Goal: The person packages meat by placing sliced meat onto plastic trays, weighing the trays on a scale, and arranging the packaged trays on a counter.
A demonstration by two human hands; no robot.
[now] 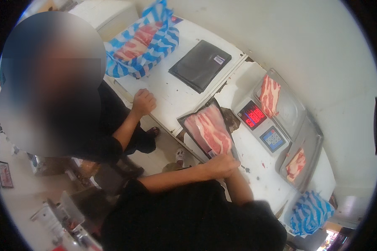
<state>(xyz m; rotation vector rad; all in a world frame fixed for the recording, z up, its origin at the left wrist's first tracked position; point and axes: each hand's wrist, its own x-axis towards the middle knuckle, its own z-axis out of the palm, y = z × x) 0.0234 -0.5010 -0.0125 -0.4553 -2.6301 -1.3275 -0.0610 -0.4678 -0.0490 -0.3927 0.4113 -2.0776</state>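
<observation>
A plastic pouch (188, 120) with a black border and a clear front lies slantwise on the white worktop before me. Streaky slices of raw meat, like pork belly, (211, 131) show through it or at its near end. My left hand (221, 165) is curled at that near end, its fingers closed around the pouch's edge. Reaching in from the right, my right hand (234, 168) meets the left one there. It is mostly hidden behind the left hand, so its grip does not show.
A digital scale (246, 102) with a lit display carries a meat slab (270, 95). Beside it, a metal tray (312, 138) holds another meat piece (296, 165). Black pouches (201, 66) and striped bags (158, 53) (312, 213) lie about. A co-worker's hand (144, 102) rests at the left edge.
</observation>
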